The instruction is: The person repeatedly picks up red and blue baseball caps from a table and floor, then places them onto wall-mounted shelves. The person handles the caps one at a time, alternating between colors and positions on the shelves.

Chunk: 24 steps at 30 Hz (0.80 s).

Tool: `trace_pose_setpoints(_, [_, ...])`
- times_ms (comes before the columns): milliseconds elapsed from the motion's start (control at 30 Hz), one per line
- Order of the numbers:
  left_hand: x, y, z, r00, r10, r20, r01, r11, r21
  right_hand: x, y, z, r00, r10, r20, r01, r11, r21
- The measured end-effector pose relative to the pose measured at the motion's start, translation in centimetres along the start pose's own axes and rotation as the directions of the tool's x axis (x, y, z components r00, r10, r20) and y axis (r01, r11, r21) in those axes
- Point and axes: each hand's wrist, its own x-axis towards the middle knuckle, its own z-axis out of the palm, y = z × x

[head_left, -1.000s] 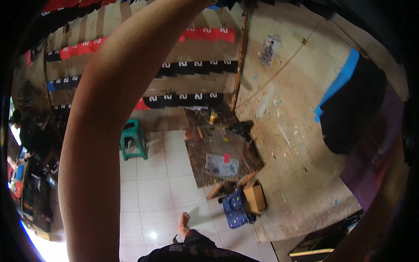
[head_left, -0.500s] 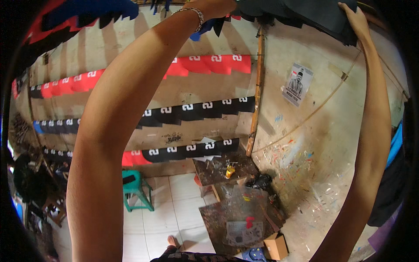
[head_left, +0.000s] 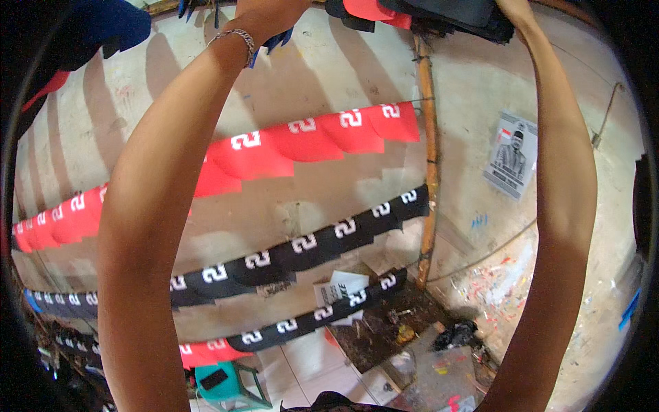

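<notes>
Overhead in the head view, a worker's bare arms extend to the upper edge, where the right hand [head_left: 516,9] meets the outer end of a stack of dark flat pieces [head_left: 460,16]. That stack lies just left of the right hand, between the two hands, with a red piece [head_left: 374,9] beside it on the side toward the left hand [head_left: 274,11]. Whether the right fingers are clamped on the stack or merely rest against it cannot be told, as the frame cuts them off. The left hand, above a chain bracelet [head_left: 237,38], is cropped too; its grip cannot be told, though blue material [head_left: 278,41] shows just below it. Under both hands hang a red row [head_left: 274,154] and a black row [head_left: 302,244] of white-marked pieces, with a wooden pole [head_left: 427,172] below the stack. Judging by the overhang, a loose hold at the stack's end could let pieces slide apart and drop toward those rows. A sideways tug by the right hand might also skew the overlapping edges, while a lowered left forearm could brush the red row if it hangs close enough.
</notes>
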Motion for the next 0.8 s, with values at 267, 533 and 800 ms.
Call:
trace_pose_setpoints(267, [1.3,-11.6,11.4,0.97,0.19,-0.155,-0.183,0.981,0.06,0.6,5.2,23.3,0.991,-0.015,-0.131,0.013,1.0,-0.015])
trace_pose_setpoints(533, [5.5,-18.4,19.9,0.94,0.314,-0.134,-0.292,0.943,0.162,2.0,6.3,40.5,0.982,0.181,0.048,-0.179,0.983,-0.043])
trace_pose_setpoints(800, [6.4,-17.7,22.4,0.96,0.279,-0.021,-0.278,0.959,0.05,4.4,7.3,40.7,0.995,-0.073,0.075,0.082,0.989,-0.125])
